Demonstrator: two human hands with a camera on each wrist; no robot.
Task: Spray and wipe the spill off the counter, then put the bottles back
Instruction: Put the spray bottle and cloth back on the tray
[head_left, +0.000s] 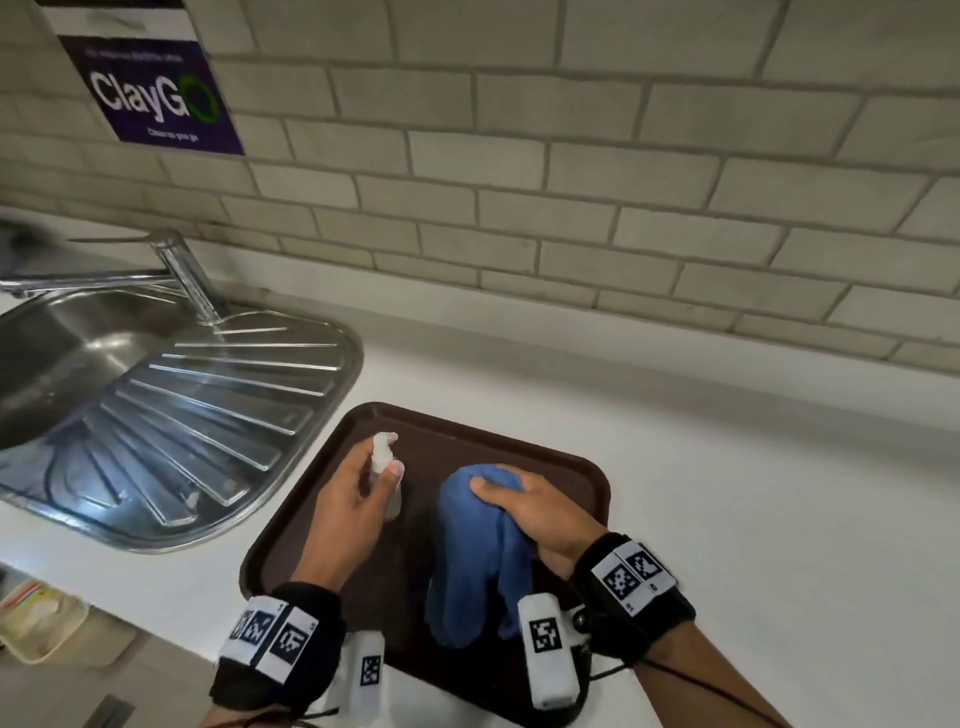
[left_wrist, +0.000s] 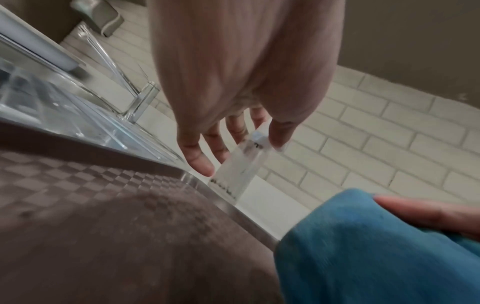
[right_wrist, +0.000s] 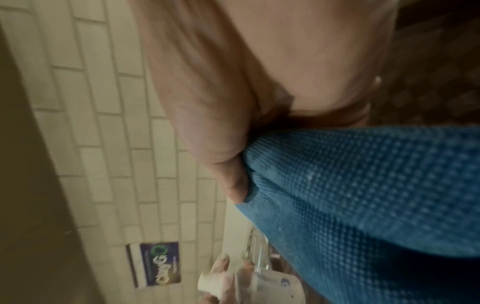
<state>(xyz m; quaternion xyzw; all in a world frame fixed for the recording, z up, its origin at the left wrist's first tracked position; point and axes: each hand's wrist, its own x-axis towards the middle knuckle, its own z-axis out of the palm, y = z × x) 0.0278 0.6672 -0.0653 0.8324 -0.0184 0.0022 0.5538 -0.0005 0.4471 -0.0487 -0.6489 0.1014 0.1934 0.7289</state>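
Bottle (head_left: 387, 475): a small translucent spray bottle with a white nozzle, shown upright over the left part of the brown tray (head_left: 561, 462), which lies on the white counter (head_left: 753, 519) just right of the steel sink (head_left: 171, 395). The bottle is held by the left hand (head_left: 348, 512), with the thumb set on one side of its neck and the fingers (left_wrist: 201, 162) lying along the other side of its body, as is seen in the left wrist view; whether its base touches the tray cannot be told. To the right, a bunched blue cloth (head_left: 475, 551) is gripped from above by the right hand (head_left: 540, 514), the thumb pressed into its upper fold and the fingers curled round the far side; its loose end trails toward the near rim of the tray. No spill can be made out on the counter in any view. The step in hand is judged to be the taking up or setting down of bottle and cloth at the tray; which of the two cannot be told. For either, the bottle is best kept vertical and gripped low on the neck, so that the nozzle is not pressed by accident. The cloth is best kept gathered in the palm, so that its hanging end is not dragged against the bottle. Only one bottle is visible, though the task names several.
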